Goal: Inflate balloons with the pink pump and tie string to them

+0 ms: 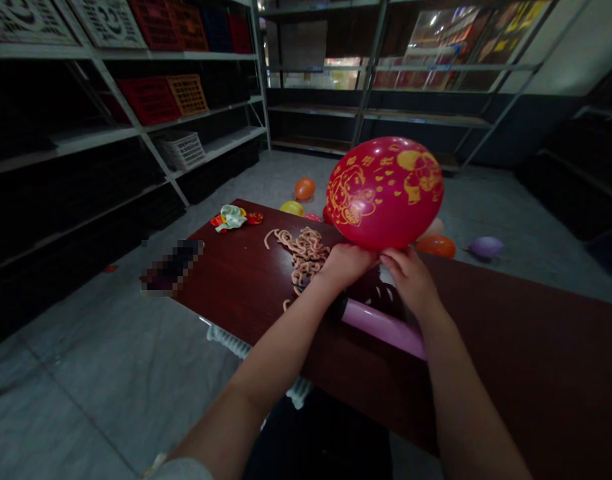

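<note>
A large inflated red balloon [386, 193] with yellow print stands above the dark red table [266, 307]. At its underside my left hand [350, 265] and my right hand [407, 270] come close together, fingers closed at the balloon's lower end; the neck itself is hidden. Below my hands lies a pink tube-shaped pump [383, 327] with a black end, partly behind my right forearm. Left of my left hand is a tangled pile of tan cord-like pieces [309, 248].
Uninflated balloons [232, 218] lie at the table's far left corner, a pixelated dark object [175, 267] at its left edge. On the floor beyond are an orange balloon [305, 189] and a purple balloon [487, 247]. Shelves with crates [149, 100] stand behind.
</note>
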Motion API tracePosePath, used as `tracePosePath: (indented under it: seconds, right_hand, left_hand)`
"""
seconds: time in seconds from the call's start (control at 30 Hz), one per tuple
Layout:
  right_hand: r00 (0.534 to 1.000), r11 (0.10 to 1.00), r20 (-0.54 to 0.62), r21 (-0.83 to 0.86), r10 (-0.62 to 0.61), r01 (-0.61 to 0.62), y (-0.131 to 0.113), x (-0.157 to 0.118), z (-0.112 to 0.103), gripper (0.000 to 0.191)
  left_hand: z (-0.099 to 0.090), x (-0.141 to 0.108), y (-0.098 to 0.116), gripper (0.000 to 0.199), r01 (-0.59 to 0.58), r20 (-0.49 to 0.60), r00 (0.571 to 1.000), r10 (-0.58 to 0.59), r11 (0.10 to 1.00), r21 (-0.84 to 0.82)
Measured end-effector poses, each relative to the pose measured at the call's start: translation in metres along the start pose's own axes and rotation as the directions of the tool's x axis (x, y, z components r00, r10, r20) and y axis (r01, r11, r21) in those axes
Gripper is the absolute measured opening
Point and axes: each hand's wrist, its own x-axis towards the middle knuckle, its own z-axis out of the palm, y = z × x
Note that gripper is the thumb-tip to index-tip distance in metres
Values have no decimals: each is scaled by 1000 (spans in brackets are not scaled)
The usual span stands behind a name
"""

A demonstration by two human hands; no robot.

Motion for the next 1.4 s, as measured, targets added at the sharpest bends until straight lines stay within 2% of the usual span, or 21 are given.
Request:
tracePosePath:
  seconds: [0.1, 0.23, 0.33, 0.4, 0.5, 0.57, 0.6, 0.67, 0.77, 0.87, 0.97, 1.13, 1.3, 1.4]
  right_hand:
    - [1000, 990, 5, 138, 29, -30, 5, 6, 0, 37]
    - [992, 941, 95, 321, 83, -110, 16, 9, -4, 32]
    - [991, 932, 65, 338, 118, -133, 14, 12, -11, 32]
    - [992, 941, 23, 313, 126, -127, 6, 17, -14, 32]
    - [983, 937, -105, 334, 148, -105, -9, 26, -12, 33]
    - [959, 853, -158, 507, 234, -125, -18, 29, -4, 37]
    - [950, 783, -138, 605, 280, -143, -22, 30, 1, 39]
    - [944, 647, -71, 744, 322, -165, -27, 28, 12, 40]
    - [936, 553, -32, 814, 349, -178, -30, 23, 22, 40]
    - [939, 535, -21, 826, 344, -178, -29, 20, 21, 41]
    - [933, 529, -12, 827, 359, -193, -26, 19, 19, 39]
    - [929, 520, 27, 823, 368, -230, -22, 20, 21, 37]
    - [918, 466, 43, 851, 394, -241, -27, 20, 20, 37]
    - [912, 462, 31, 855, 408, -235, -30, 19, 20, 40]
  left_hand:
    - [-5, 0, -1, 47, -51, 6, 999, 51, 999, 1]
    - [-2, -3, -1, 31, -153, -65, 987, 149, 986, -72]
    - [0, -4, 0, 25, -207, -104, 975, 198, 975, -86]
    - [-3, -4, 0, 27, -172, -138, 978, 157, 979, -106]
    - [-14, -5, -7, 35, -38, -216, 976, 9, 991, -132]
    - [-23, -8, -19, 36, 85, -256, 961, -108, 991, -99]
    - [-28, -11, -26, 35, 153, -268, 949, -166, 986, -70]
    - [-35, -18, -42, 27, 265, -245, 934, -261, 964, -14]
    - [-40, -28, -61, 21, 303, -137, 946, -293, 951, 56]
    - [-36, -32, -66, 23, 228, -31, 974, -226, 971, 77]
    - [-27, -28, -63, 22, 174, 20, 984, -177, 978, 114]
    - [-10, -20, -61, 20, 198, 50, 977, -209, 965, 171]
    - [-4, -19, -58, 16, 111, 49, 991, -123, 975, 192]
    - [-5, -19, -54, 15, 98, 55, 992, -111, 974, 205]
